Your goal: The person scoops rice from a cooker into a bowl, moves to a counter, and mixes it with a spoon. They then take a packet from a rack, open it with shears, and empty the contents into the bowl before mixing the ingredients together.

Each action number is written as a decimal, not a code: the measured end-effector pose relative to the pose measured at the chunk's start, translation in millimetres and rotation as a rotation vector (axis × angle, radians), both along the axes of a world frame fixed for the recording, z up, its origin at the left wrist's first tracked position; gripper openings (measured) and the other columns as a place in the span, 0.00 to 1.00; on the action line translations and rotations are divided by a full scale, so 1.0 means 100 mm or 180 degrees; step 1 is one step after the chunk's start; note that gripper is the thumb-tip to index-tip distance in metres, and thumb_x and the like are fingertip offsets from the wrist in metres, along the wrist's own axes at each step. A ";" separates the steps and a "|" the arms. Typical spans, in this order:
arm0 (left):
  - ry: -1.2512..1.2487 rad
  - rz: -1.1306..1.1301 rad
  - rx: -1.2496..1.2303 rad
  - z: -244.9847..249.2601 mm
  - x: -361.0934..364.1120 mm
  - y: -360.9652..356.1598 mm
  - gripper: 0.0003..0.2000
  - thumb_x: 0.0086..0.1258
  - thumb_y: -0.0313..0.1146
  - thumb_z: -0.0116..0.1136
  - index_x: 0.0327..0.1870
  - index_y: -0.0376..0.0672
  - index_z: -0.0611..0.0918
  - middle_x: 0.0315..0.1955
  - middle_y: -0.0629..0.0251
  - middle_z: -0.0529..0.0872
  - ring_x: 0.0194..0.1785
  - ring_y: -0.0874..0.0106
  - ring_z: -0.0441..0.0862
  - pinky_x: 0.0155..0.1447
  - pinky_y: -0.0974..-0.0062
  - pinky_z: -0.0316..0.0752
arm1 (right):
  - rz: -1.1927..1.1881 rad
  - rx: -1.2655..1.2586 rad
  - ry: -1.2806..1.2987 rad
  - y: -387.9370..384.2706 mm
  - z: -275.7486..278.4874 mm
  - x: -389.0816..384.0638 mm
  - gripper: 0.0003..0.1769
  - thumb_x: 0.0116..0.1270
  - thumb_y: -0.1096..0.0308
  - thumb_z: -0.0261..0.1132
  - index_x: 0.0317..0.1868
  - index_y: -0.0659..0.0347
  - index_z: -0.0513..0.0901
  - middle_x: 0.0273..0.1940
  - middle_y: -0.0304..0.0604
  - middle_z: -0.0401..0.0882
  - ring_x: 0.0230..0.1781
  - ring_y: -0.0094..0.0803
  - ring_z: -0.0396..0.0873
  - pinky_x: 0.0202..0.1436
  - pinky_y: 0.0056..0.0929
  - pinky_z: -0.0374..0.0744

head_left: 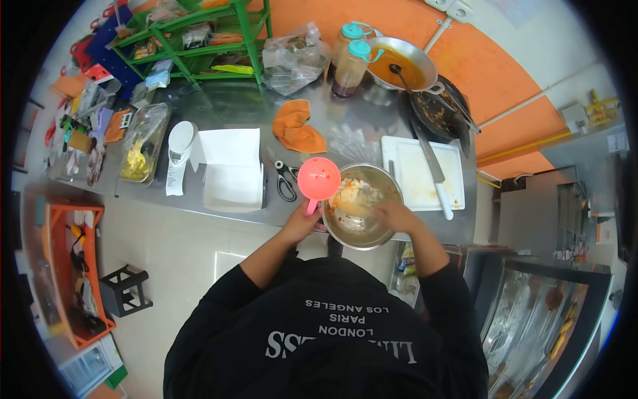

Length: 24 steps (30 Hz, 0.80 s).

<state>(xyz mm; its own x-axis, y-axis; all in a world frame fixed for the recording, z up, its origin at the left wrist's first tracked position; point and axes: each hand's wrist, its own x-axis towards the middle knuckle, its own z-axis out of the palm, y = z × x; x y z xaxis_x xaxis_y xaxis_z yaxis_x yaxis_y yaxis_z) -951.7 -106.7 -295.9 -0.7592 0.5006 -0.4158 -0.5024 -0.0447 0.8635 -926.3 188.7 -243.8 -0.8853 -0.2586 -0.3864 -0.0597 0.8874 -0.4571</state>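
Note:
A pink plastic dipper (319,178) with small orange bits in its bottom is held by its handle in my left hand (302,223), right at the rim of a steel mixing bowl (357,243). The dipper overlaps the bowl's left edge in this view. Inside the bowl lies a pale, crumbly mixture (352,195) with orange-red pieces. My right hand (393,217) reaches over the bowl's right side, slightly blurred, its fingers closed and pointing down into the bowl. I cannot tell what those fingers hold.
Right of the bowl, a long knife (430,159) lies on a white cutting board (395,149). Behind stand a pan of orange liquid (425,54), a dark wok (432,114) and bottles (350,70). Leftward are scissors (287,181), an orange cloth (292,123), an open white box (232,189) and a scale (181,141).

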 end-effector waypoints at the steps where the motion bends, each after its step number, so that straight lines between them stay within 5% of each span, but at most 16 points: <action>1: 0.0024 -0.0021 -0.0022 0.02 -0.01 0.00 0.11 0.76 0.35 0.49 0.55 0.48 0.68 0.39 0.73 0.76 0.29 0.80 0.83 0.21 0.88 0.67 | -0.0022 -0.0311 -0.0078 0.06 0.01 -0.09 0.18 0.71 0.53 0.55 0.48 0.55 0.83 0.36 0.48 0.84 0.37 0.44 0.82 0.39 0.42 0.77; 3: 0.0041 -0.0022 -0.0053 0.13 -0.02 0.00 0.11 0.76 0.35 0.49 0.55 0.48 0.68 0.39 0.73 0.76 0.29 0.80 0.83 0.22 0.88 0.67 | -0.0035 -0.0620 -0.0142 0.04 0.15 -0.29 0.19 0.73 0.53 0.54 0.48 0.57 0.83 0.34 0.48 0.84 0.34 0.41 0.82 0.36 0.40 0.77; 5: 0.0045 -0.0020 -0.0082 0.15 -0.01 0.00 0.11 0.76 0.35 0.49 0.55 0.48 0.68 0.39 0.73 0.76 0.29 0.80 0.83 0.22 0.88 0.67 | -0.1178 -0.0808 -0.1737 -0.02 0.38 -0.41 0.21 0.74 0.51 0.53 0.44 0.60 0.84 0.30 0.45 0.82 0.28 0.33 0.79 0.31 0.33 0.75; 9: -0.0031 -0.0040 -0.0071 0.09 -0.02 -0.01 0.10 0.76 0.34 0.49 0.54 0.48 0.68 0.38 0.73 0.76 0.28 0.81 0.82 0.23 0.88 0.69 | -0.1345 -0.0965 -0.2012 -0.08 0.49 -0.45 0.22 0.74 0.50 0.53 0.44 0.60 0.85 0.26 0.41 0.79 0.24 0.26 0.74 0.27 0.28 0.72; 12: -0.0110 0.0004 -0.0007 0.03 -0.01 0.00 0.10 0.76 0.34 0.49 0.54 0.48 0.68 0.36 0.73 0.75 0.27 0.81 0.81 0.23 0.87 0.70 | -0.1365 -0.0450 -0.1082 -0.22 0.63 -0.28 0.20 0.73 0.52 0.54 0.48 0.59 0.83 0.25 0.44 0.79 0.23 0.30 0.78 0.26 0.32 0.74; 14: -0.0141 0.0013 0.0041 0.00 -0.01 0.01 0.10 0.76 0.34 0.49 0.54 0.48 0.68 0.36 0.73 0.75 0.26 0.82 0.80 0.22 0.87 0.70 | -0.0559 0.0469 0.0942 -0.23 0.30 -0.11 0.18 0.72 0.56 0.54 0.50 0.58 0.82 0.26 0.47 0.81 0.25 0.37 0.82 0.27 0.38 0.78; 17: -0.0090 -0.0034 -0.0053 0.01 -0.02 0.02 0.09 0.76 0.34 0.48 0.53 0.48 0.68 0.35 0.74 0.74 0.24 0.82 0.78 0.22 0.87 0.70 | -0.0196 0.1643 0.0939 -0.77 0.13 0.16 0.16 0.71 0.58 0.54 0.49 0.58 0.82 0.29 0.49 0.83 0.29 0.43 0.84 0.31 0.42 0.80; 20: -0.0103 -0.0026 0.0001 -0.02 -0.03 0.00 0.08 0.76 0.34 0.48 0.51 0.49 0.68 0.35 0.73 0.75 0.26 0.82 0.80 0.22 0.87 0.70 | -0.0087 0.1548 0.1008 -0.70 -0.07 0.13 0.16 0.71 0.59 0.54 0.49 0.58 0.82 0.29 0.48 0.82 0.28 0.42 0.84 0.31 0.42 0.81; 24: -0.0164 -0.0024 -0.0005 -0.01 -0.04 0.01 0.08 0.76 0.34 0.49 0.51 0.49 0.68 0.37 0.72 0.76 0.29 0.80 0.83 0.21 0.87 0.68 | -0.0348 0.1410 0.0729 -0.74 0.53 0.11 0.14 0.69 0.61 0.56 0.47 0.56 0.82 0.30 0.47 0.82 0.28 0.42 0.84 0.30 0.41 0.80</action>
<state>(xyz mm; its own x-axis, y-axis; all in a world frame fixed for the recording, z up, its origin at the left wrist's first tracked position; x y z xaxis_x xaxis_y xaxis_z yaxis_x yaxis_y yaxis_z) -955.5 -105.9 -297.0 -0.7330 0.5055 -0.4552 -0.5466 -0.0394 0.8365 -915.7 114.3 -190.6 -0.9728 -0.0152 -0.2310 -0.0104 0.9997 -0.0218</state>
